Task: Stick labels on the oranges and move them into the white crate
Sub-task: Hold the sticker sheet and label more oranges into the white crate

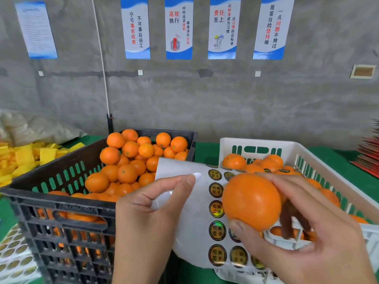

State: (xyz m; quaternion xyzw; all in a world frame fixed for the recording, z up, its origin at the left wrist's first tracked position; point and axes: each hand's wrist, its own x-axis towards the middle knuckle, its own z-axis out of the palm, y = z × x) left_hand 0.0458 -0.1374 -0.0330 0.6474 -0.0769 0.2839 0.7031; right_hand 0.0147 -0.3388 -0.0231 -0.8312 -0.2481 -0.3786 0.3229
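My right hand (320, 232) grips one orange (251, 201) between thumb and fingers, held over a white label sheet (196, 220) with round gold-and-black stickers. My left hand (147, 218) pinches that sheet at its left side, thumb on top. The white crate (266, 143) at the right holds several oranges, some with stickers showing. The black crate (61, 203) at the left is piled with unlabelled oranges (131, 158).
A heap of yellow cards (22, 160) lies at the far left under a clear bag. More sticker sheets (14, 257) sit at the lower left. Red items (369, 154) are stacked at the right edge. A grey wall with posters stands behind the green table.
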